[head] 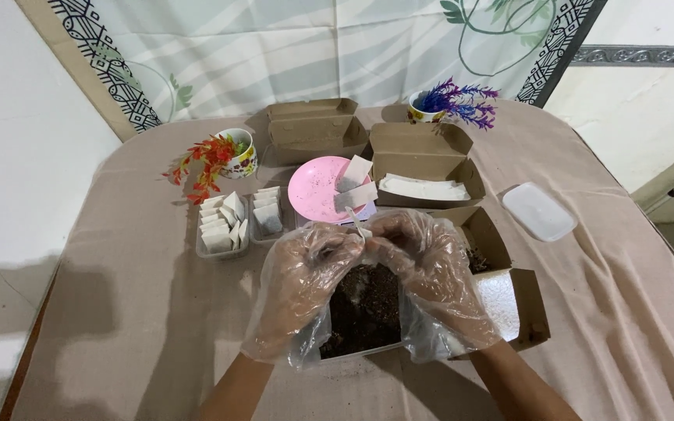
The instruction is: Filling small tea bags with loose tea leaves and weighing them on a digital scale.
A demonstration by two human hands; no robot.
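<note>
A small white sachet (358, 226) is pinched between the fingertips of the gloved left hand (302, 284) and right hand (434, 277) above the container of dark loose tea (364, 308), where a slipping glove could spill contents.

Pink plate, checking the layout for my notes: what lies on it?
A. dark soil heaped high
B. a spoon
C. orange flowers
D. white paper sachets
D: two white paper sachets lie on the pink plate, beyond the gloved hands.
</note>
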